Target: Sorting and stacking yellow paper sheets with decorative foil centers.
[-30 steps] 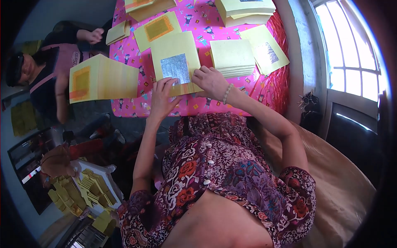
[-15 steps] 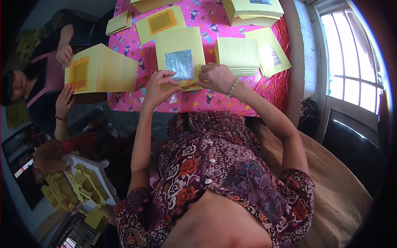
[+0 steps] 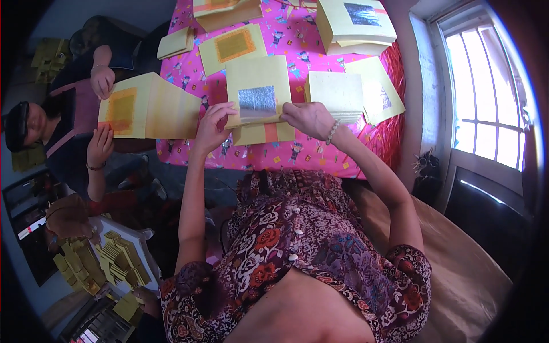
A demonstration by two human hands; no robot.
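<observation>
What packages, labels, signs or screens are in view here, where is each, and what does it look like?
No signs or labels visible.
Dark screen: lower left edge, black rectangle with a pale and red streak.
Shallow tray: lower left, white, full of folded yellow papers.

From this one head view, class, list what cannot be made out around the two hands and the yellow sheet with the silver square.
- Head view: right hand covers the right edge of the silver-square sheet.
- Left hand: fingers curl over the sheet's left edge; the grip beneath is hidden.
- Top stack: cut off by the picture's upper edge.
- Paper pile: sheet count too small to tell.
</observation>
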